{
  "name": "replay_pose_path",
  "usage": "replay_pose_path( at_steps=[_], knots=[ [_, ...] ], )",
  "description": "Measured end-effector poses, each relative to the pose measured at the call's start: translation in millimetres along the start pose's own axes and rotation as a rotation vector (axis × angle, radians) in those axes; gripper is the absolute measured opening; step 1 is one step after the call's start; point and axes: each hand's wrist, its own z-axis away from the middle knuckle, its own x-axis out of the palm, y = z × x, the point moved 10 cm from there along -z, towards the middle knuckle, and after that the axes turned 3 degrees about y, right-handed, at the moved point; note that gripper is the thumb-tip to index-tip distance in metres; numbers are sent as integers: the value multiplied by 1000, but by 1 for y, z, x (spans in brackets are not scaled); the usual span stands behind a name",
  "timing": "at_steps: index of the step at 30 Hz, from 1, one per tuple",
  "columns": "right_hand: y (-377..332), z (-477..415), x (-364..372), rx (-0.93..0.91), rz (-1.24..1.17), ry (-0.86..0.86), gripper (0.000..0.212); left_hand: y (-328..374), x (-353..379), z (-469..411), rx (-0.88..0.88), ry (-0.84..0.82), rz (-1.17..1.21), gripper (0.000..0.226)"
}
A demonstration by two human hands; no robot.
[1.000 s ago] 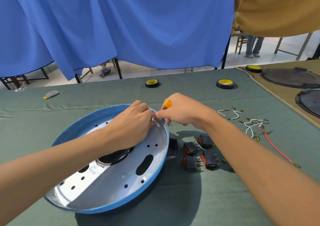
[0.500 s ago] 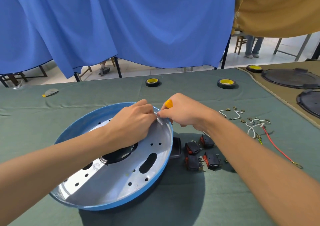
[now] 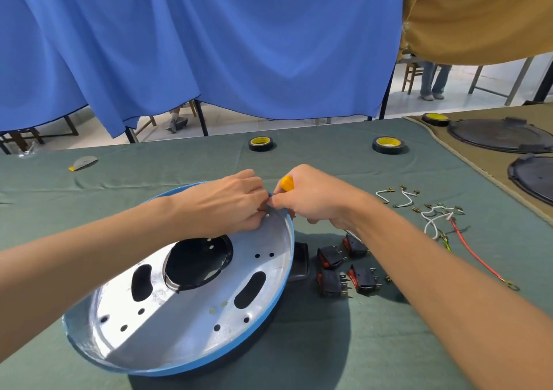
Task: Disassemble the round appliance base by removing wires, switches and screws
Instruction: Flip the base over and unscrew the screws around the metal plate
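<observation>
The round appliance base (image 3: 185,323), silver inside with a blue rim, lies tilted on the green cloth with its near edge raised. My left hand (image 3: 227,204) reaches over its far rim, fingers curled and pinching something small at the rim beside a screw (image 3: 267,215). My right hand (image 3: 314,201) meets it there from outside the rim and grips a yellow-handled screwdriver (image 3: 286,183); its shaft is mostly hidden. Several black and red switches (image 3: 344,267) lie right of the base. Loose white and red wires (image 3: 434,219) lie further right.
Two rolls of black tape (image 3: 261,144) (image 3: 388,144) sit at the table's far side, a third (image 3: 435,119) at the far right. Dark round covers (image 3: 496,135) lie on the brown cloth to the right. A small grey piece (image 3: 83,162) lies far left.
The base has turned and tipped up more toward me, so its central hole is now uncovered. Both hands stay together at the far rim.
</observation>
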Motion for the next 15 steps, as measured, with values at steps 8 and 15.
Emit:
replay_pose_path(
  at_steps=[8, 15],
  knots=[
    [0, 0, 3, 5, -32, -9, 9, 19, 5, 7, 215, -19, -213, 18],
    [-1, 1, 5, 20, -45, -32, 42, 25, 0, 2, 243, 3, -197, 23]
  ],
)
